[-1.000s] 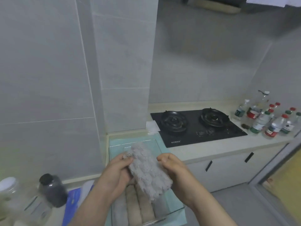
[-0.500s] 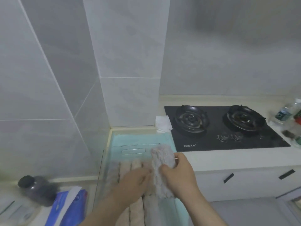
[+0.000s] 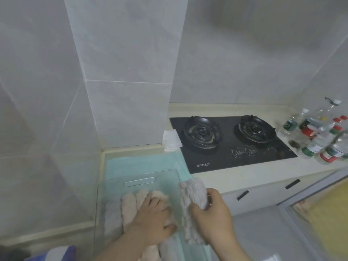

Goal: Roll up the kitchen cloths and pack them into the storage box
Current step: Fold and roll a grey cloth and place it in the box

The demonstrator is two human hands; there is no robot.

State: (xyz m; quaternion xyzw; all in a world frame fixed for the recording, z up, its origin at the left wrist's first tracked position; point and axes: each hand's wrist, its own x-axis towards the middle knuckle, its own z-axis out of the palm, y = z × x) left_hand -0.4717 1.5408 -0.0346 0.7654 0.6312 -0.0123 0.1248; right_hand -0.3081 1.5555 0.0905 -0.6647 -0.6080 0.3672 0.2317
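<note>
Left hand (image 3: 152,221) reached cloths (image 3: 129,206) by hob (image 3: 231,146); right hand (image 3: 214,217) holds roll (image 3: 192,193).

Only the person's hands + forearms show, at near edge of view. L hand (image 3: 152,221): bare, back of hand toward cam, knuckles + thumb visible. R hand (image 3: 212,217): bare too, back side showing, thumb on its left side. Wrists bare. L forearm (image 3: 120,249) + R forearm (image 3: 235,251): bare all the way to the bottom frame edge, L at centre, R just right of it. Pic too soft to tell nails or fine marks.
</note>
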